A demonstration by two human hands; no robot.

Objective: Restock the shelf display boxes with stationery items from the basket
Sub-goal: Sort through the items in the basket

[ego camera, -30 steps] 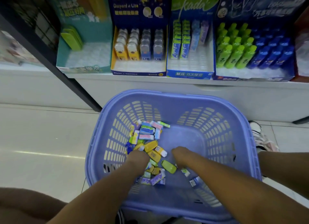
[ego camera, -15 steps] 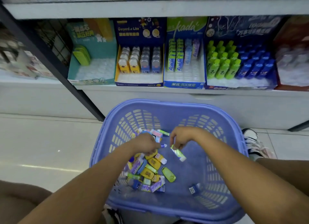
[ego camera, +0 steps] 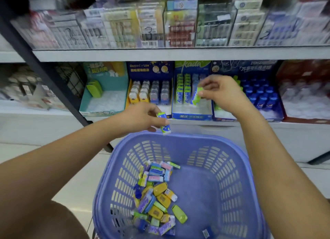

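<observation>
A purple plastic basket (ego camera: pixel 250 167) stands on the floor below the shelf, with several small colourful stationery items (ego camera: pixel 155 197) heaped at its left. My left hand (ego camera: pixel 141 118) pinches a green and blue pack (ego camera: pixel 164 125) above the basket's far rim. My right hand (ego camera: pixel 218 92) holds another green and blue pack (ego camera: pixel 196 96) over the blue "kada" display box (ego camera: pixel 192 116), whose back rows hold matching packs.
On the lower shelf stand a teal box (ego camera: pixel 100 112) with green items, a yellow and navy box (ego camera: pixel 151 89), a box of green and blue bottles (ego camera: pixel 262 96) and a red box (ego camera: pixel 307 117). Clear cases fill the upper shelf (ego camera: pixel 178 55). A dark post (ego camera: pixel 44 72) slants at left.
Both hands have lifted out of the basket, each with a pack, and moved up toward the shelf. The view has tilted upward, showing the upper shelf.
</observation>
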